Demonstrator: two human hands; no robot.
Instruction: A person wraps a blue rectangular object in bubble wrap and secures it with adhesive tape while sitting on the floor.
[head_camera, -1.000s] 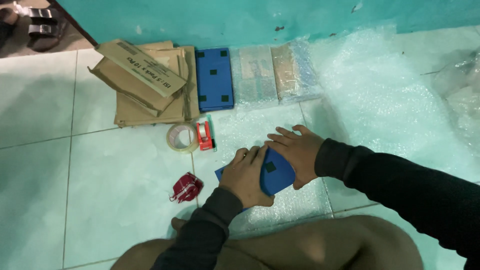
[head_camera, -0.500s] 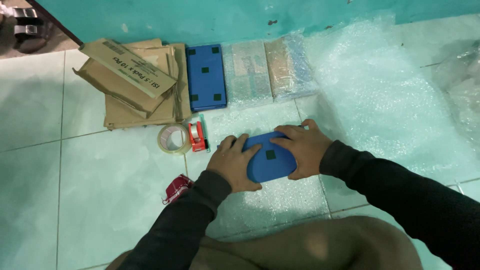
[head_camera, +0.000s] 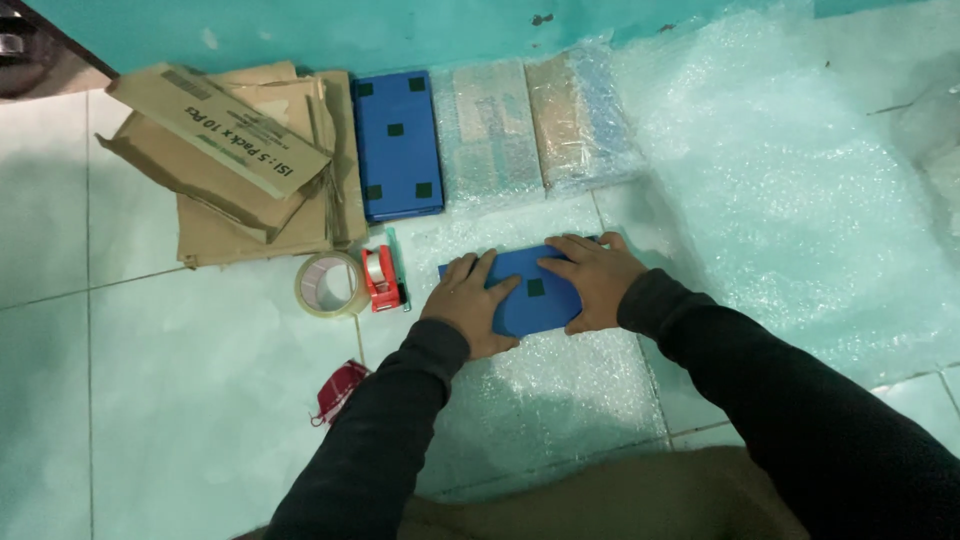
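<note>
At the middle of the frame a flat blue box (head_camera: 530, 290) lies on a sheet of bubble wrap (head_camera: 560, 390) spread over the floor. The left hand (head_camera: 468, 305) presses flat on its left end, the right hand (head_camera: 590, 280) on its right end, fingers spread, gripping nothing. Left of the hands sit a roll of tape (head_camera: 326, 284) and a red tape dispenser (head_camera: 381, 279). A second blue box (head_camera: 398, 145) lies higher up, beside cardboard (head_camera: 240, 160).

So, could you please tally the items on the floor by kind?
Blue boxes: 2
Wrapped parcels: 2
Cardboard stack: 1
Tape roll: 1
Red dispenser: 1
Red object: 1
Bubble wrap: 1
Total: 9
</note>
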